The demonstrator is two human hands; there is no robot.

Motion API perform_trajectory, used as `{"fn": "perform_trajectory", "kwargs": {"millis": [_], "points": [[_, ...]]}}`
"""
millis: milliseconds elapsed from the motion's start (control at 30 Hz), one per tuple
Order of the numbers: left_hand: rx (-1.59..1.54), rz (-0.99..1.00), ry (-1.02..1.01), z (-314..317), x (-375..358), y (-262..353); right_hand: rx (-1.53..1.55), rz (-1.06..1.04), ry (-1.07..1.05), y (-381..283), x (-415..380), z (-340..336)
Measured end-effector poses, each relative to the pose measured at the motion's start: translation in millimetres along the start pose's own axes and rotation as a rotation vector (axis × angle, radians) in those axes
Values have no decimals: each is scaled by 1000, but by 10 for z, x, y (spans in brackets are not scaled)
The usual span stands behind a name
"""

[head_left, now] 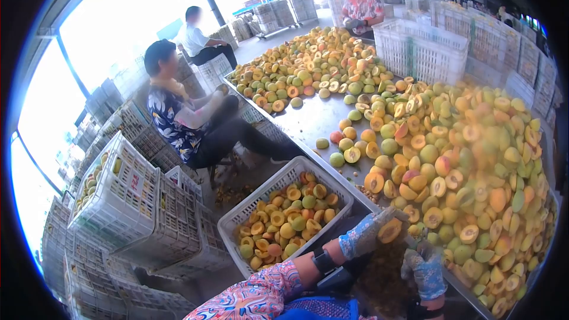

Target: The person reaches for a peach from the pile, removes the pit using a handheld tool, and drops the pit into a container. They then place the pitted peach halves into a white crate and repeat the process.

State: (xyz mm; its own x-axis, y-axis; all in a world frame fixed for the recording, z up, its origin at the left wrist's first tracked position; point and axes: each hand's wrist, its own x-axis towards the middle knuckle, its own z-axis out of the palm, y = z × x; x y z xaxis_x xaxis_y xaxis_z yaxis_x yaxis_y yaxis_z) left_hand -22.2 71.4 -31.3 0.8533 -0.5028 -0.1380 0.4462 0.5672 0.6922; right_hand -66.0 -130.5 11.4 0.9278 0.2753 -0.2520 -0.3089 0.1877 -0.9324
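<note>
My left hand [366,234], in a blue patterned glove with a soiled palm, is closed around a halved peach [389,231] whose cut face shows. My right hand [425,269], gloved alike, is just right of it at the table's edge. Its fingers are curled; what they hold, if anything, I cannot make out. Beyond both hands lies a large heap of peaches [468,172], many cut in half, some showing stones or hollows. They rest on a metal table [296,121]. Left of my left arm, a white plastic crate [237,231] holds peach halves.
Stacked crates [136,192] stand at the left. A seated person in a dark floral top [169,106] works across the table's left edge. Another sits behind in a white shirt [194,41]. A person stands at the far end near a white basket [421,53] on the table.
</note>
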Motion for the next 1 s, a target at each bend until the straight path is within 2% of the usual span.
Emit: {"fn": "perform_trajectory", "kwargs": {"millis": [67, 100, 200, 267, 333, 367, 400, 467, 500, 567, 633, 733, 800, 833, 867, 967, 1000], "points": [[300, 327, 142, 54, 25, -40, -25, 25, 46, 37, 48, 141], [338, 388, 146, 74, 50, -82, -70, 51, 92, 40, 67, 181], [247, 370, 153, 302, 66, -186, -77, -35, 128, 76, 90, 232], [230, 283, 141, 182, 103, -323, -107, -24, 158, 47, 130, 204], [163, -23, -19, 30, 105, -383, -201, -236, 277, 148, 243, 103], [317, 58, -21, -6, 108, -425, -268, -198, 275, 86, 214, 107], [315, 52, -20, -32, 93, -476, -266, -192, 278, 77, 201, 123], [816, 313, 20, 95, 36, -359, -357, -176, 283, 52, 192, 150], [815, 312, 21, 97, 60, -339, -261, -77, 266, -16, 158, 168], [-8, 205, 151, 114, 102, -323, -269, -88, 283, 126, 193, 113], [25, 248, 165, 199, 101, -309, -271, -106, 302, 292, 226, 109], [152, 339, 161, 226, 140, -318, -153, -144, 200, 348, 269, 163], [237, 235, 100, 180, 103, -281, -61, -71, 257, 187, 242, 144], [118, 146, 100, 235, 76, -215, -100, 24, 280, -20, 172, 168], [120, 147, 101, 227, 60, -191, -99, 23, 277, 7, 188, 139], [125, 128, 132, 183, 59, -158, -263, -250, 239, 197, 285, 33], [150, 155, 114, 163, 78, -183, -260, -257, 239, 211, 265, 31]]}}
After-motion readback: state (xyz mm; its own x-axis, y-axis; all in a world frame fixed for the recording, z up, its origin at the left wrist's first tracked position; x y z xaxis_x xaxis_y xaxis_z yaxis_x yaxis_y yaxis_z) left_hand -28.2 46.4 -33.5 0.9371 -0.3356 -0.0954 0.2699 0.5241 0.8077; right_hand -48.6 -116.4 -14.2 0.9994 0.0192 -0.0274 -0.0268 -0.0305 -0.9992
